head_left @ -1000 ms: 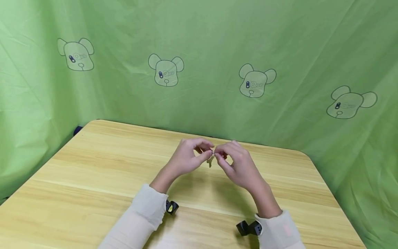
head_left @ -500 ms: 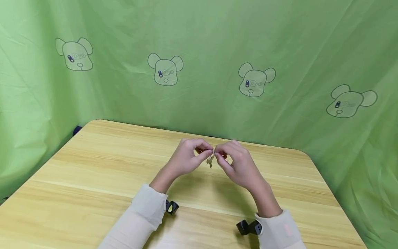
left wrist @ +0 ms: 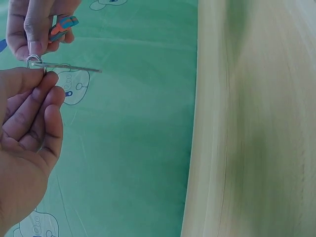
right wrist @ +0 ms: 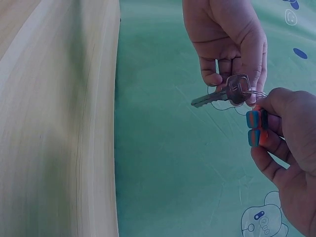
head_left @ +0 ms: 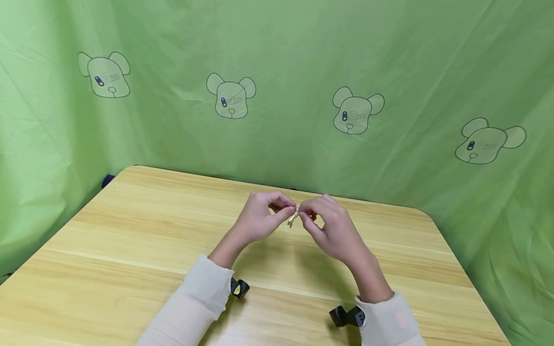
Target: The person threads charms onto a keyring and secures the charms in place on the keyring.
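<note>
Over the far part of the table, my left hand (head_left: 261, 218) and right hand (head_left: 331, 228) meet fingertip to fingertip at a small metal key ring (left wrist: 29, 61). Thumb and index finger of the left hand pinch one side of the ring; the right hand's thumb and finger pinch its other side. A metal key (right wrist: 217, 96) hangs on the ring, its blade pointing toward the table side in the right wrist view. Against the right hand's fingers lies a small orange and teal charm (right wrist: 254, 129), partly covered by them. The fingertips hide part of the ring.
The pale wooden table (head_left: 130, 230) spreads below both hands. A green curtain (head_left: 285, 144) with printed bear heads rises behind its far edge. Black wrist cameras sit at the left sleeve (head_left: 207, 286) and the right sleeve (head_left: 387, 319).
The key has tilted and swung slightly up and left between the fingertips. The left fingertips have shifted a little; the right hand stays in nearly the same place.
</note>
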